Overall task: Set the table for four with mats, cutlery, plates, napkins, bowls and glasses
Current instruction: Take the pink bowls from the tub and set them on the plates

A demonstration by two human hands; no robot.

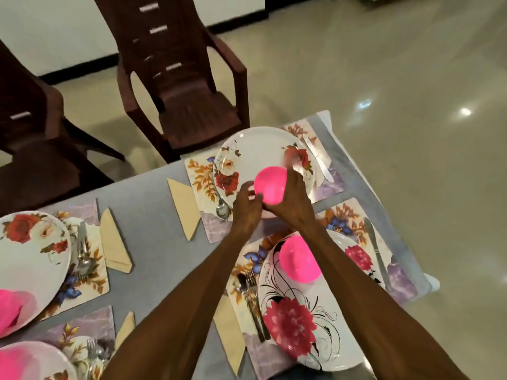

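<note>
Step in hand: bowls; the pink bowl [270,185] is being set on the far plate [262,157].
Left hand [247,205]: fingers curled against the bowl's left side, pinching its wall.
Right hand [292,200]: fingers wrapped over the bowl's right rim and side, gripping it.
Bowl position: over the near half of the far plate; whether it is touching the plate or just above it I cannot tell, as the hands hide its base.
Near place: a second pink bowl [299,263] sits on the flowered plate [299,311], with fork and spoon [251,294] on the mat to the left and a knife [377,250] to the right.
Left places: two more plates at the frame's left edge each carry something pink, blurred and cut off, probably bowls.
Napkins: a folded beige napkin [183,207] lies on the table [153,229] beside the far mat; others lie by the remaining settings.
Glasses: none in view.
Progress: by my reading, mats, cutlery, plates and napkins are laid, and this looks like the last bowl.
Next move calls for: letting the bowl settle near the plate's centre, releasing both hands without dragging it, then fetching four glasses.
</note>
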